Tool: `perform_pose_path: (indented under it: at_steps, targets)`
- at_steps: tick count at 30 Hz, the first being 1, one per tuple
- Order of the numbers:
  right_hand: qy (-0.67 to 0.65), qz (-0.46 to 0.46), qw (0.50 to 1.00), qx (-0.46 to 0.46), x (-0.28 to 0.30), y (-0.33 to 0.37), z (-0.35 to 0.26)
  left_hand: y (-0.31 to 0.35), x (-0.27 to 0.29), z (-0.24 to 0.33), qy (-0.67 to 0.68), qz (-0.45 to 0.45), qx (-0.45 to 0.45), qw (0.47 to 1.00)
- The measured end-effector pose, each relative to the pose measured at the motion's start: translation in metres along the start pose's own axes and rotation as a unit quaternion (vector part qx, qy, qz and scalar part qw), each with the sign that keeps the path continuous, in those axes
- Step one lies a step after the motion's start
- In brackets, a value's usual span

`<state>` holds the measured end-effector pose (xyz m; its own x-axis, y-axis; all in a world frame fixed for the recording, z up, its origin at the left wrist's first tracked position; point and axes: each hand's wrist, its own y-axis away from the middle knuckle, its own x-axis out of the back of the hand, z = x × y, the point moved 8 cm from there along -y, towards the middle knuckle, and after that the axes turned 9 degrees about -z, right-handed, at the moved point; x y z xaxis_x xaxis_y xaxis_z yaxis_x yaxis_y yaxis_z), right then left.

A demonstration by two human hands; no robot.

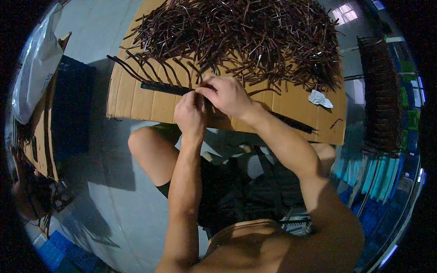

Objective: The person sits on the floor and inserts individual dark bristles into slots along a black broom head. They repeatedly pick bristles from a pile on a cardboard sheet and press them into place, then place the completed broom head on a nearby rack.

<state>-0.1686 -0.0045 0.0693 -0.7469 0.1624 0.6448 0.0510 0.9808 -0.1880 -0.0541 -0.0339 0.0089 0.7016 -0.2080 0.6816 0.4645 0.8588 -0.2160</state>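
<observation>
A long narrow black strip (165, 88) lies across the near part of the cardboard-topped surface (129, 101). Several thin brown bent rods (149, 68) stand in a row along its left part, their tips pointing away from me. My left hand (190, 113) is closed around the strip near its middle. Just above it, my right hand (227, 94) pinches a brown bent rod (199, 78) at the strip, its thumb close to the left fingers. Both hands hide where rod and strip meet. Beyond my right forearm the strip's right end (293, 122) shows.
A big heap of similar brown rods (236, 36) covers the far side of the cardboard. A crumpled white paper (320, 98) and a loose rod (336, 123) lie at the right. Racks of dark rods (381, 91) stand farther right; a plastic bag (36, 68) and blue box (73, 104) are left.
</observation>
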Motion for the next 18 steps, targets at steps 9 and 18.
perform_pose_path:
  at_steps: [9,18]
  targets:
    - [0.307,-0.129,0.892,-0.306,0.054,-0.005,0.123,-0.004,0.012,0.002,0.066,0.014,0.026,0.997]
    - [-0.033,0.055,0.979,-0.192,0.032,0.007,0.046,-0.004,0.01,0.012,0.038,0.034,-0.04,0.998]
